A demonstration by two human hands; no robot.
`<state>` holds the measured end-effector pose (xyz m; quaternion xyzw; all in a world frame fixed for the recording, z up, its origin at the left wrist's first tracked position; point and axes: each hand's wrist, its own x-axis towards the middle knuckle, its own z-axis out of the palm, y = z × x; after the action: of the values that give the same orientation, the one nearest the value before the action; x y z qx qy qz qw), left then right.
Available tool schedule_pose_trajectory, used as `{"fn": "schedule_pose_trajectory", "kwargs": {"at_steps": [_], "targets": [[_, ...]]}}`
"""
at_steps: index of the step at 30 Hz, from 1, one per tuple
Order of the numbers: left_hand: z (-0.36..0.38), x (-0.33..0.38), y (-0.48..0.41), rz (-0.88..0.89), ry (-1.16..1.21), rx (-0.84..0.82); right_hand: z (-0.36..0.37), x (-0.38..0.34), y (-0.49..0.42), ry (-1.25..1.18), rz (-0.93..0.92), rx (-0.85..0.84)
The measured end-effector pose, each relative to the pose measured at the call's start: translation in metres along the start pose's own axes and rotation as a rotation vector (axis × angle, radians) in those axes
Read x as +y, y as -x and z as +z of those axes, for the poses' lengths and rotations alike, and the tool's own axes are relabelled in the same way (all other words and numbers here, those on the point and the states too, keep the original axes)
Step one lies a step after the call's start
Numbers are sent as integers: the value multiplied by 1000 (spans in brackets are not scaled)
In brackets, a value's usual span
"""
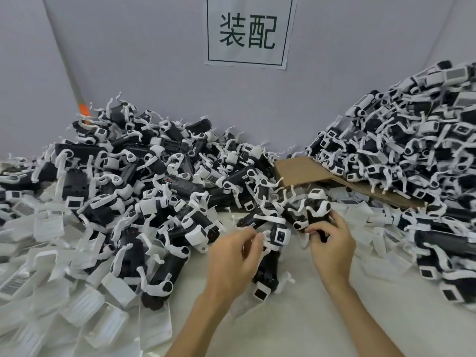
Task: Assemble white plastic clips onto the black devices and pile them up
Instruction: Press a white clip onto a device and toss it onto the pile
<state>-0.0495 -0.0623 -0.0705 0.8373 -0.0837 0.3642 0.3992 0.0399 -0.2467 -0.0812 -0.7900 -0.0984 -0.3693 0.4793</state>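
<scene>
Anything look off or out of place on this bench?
A cardboard sheet lies tilted, half buried under the right pile. A pole with an orange band leans on the wall, its foot sunk in the left pile.

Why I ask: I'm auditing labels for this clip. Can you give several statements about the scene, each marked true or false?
1. The right hand grips a black device. True.
2. The left hand is empty. False: its fingers pinch a white clip.
3. A sign hangs on the wall. True.
4. The cardboard stands upright against the wall. False: it lies down, one end under the right pile.
</scene>
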Motion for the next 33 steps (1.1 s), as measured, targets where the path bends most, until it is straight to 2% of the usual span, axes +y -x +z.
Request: {"fn": "schedule_pose_trajectory", "kwargs": {"at_steps": [3,6,8,10,12,15,18,21,23,28,30,33], "targets": [[3,12,5,137,32,-136,-4,3,-4,-13,1,105],[12,14,9,167,-115,-386,-6,1,-5,-74,9,167],[17,10,8,158,-250,-454,-6,-3,-4,-98,23,177],[19,3,4,60,-335,-387,-4,-5,-1,-87,6,183],[15,-6,0,-116,-413,-261,-2,-6,3,-28,-23,206],[10,-15,-1,-317,-383,-81,0,-8,5,-42,-54,228],[9,-7,1,-252,-334,62,0,-10,4,-37,-85,137],[12,3,2,-44,-213,140,3,-8,3,41,73,-139],[13,7,4,-5,-97,59,3,-6,2,42,154,-237],[24,7,15,3,-91,-334,0,-10,2,-38,121,-160],[27,5,17,-39,-73,-414,0,-13,3,-72,121,-107],[23,3,13,-153,17,-440,-3,-18,1,-140,92,-6]]}}
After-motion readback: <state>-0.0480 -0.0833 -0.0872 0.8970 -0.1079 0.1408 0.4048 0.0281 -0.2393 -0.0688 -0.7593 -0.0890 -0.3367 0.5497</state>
